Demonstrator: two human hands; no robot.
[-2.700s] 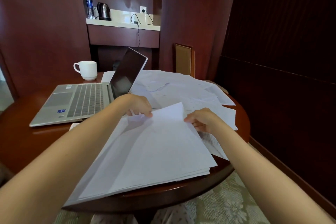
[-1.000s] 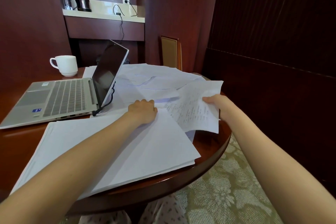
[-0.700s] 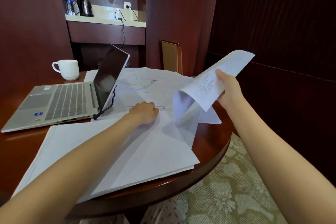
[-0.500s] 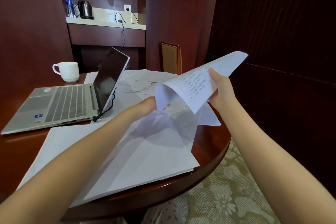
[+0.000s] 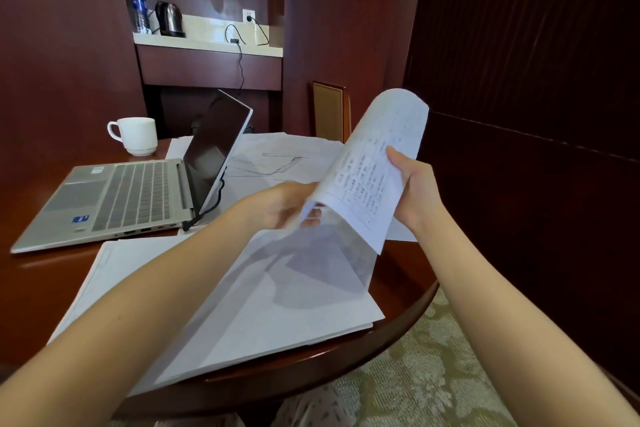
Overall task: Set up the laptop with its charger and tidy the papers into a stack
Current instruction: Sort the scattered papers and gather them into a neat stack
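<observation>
Head view: down over both forearms onto the stack, at the near side of the round table.
Printed sheet: in the air above the stack's far right corner, top end curled over, printed grid facing this way, long axis steeply up and leaning away to the right.
Right hand: pinching the sheet's right edge, thumb across the printed face, other fingers hidden behind the paper.
Left hand: at the sheet's lower left corner, fingers curled beneath it; blurred there, so cannot tell whether gripping or only touching.
Relation for the next move: stack below the sheet and nearer the body; probably a matter of lowering the sheet, laying it flat and squaring it to the stack's edges. Left hand nearer the stack, right hand doing the carrying.
Loose papers: spread beyond the stack, not yet gathered.
Laptop: beyond the stack to the left, lid open, black charger cable at its right side, just beside the stack's far edge.
Surface: polished dark wood, likely slippery under paper; stack's near right corner close to the rim.
Room: mug beyond the stack at far left; shelf with kettle, bottle and wall socket well beyond; patterned carpet below to the right.
</observation>
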